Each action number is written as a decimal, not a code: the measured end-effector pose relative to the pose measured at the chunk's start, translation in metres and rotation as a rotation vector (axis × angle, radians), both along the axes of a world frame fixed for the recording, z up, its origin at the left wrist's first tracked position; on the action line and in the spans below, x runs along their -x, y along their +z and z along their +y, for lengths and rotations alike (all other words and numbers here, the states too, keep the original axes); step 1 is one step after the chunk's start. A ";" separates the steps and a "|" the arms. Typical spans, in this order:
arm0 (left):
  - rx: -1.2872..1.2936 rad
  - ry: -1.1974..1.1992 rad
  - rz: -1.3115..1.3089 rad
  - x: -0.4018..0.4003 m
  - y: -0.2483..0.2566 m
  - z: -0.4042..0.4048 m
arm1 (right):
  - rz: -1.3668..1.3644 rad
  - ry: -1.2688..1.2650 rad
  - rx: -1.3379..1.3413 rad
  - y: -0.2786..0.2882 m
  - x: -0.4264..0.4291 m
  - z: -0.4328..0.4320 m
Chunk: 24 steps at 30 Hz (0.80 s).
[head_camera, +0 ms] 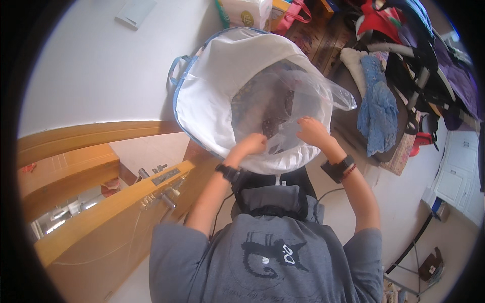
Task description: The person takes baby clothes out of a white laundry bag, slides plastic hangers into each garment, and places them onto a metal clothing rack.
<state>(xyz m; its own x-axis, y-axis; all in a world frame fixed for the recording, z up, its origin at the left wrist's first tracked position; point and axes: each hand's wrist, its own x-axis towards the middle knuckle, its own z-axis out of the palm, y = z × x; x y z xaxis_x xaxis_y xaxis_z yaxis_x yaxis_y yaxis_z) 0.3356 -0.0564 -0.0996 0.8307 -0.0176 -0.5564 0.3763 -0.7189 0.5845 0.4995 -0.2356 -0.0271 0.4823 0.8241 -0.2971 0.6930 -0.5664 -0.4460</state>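
Observation:
A round fabric basket with a white lining and blue rim stands open before me. A clear plastic bag lies in its mouth, one end reaching over the right rim. Dark patterned cloth shows beneath the plastic inside the basket. My left hand is curled on a gathered part of the plastic at the basket's near side. My right hand is at the near right, its fingers bent beside the plastic; whether it grips any is unclear.
To the left is an open wooden door with a metal handle. Blue lacy clothing lies on a dark surface at right, near a stroller. A wrapped package stands behind the basket, against the white wall.

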 end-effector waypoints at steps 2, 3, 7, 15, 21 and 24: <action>0.096 0.336 -0.336 0.012 0.032 0.017 | 0.006 0.072 0.261 0.005 -0.018 0.032; 0.142 0.498 -0.540 0.017 0.057 0.024 | -0.005 0.058 0.209 0.004 -0.024 0.043; 0.297 1.331 -0.863 0.062 0.127 0.025 | -0.145 0.102 -0.141 -0.017 -0.053 0.095; 0.583 1.557 -0.788 0.115 0.173 -0.008 | 0.286 0.842 0.340 -0.090 -0.017 0.138; 0.037 0.920 -0.068 0.094 0.208 -0.019 | -0.226 0.415 0.163 -0.068 -0.040 0.185; 0.120 0.737 0.050 0.097 0.202 -0.016 | -0.395 0.236 -0.222 -0.048 -0.059 0.214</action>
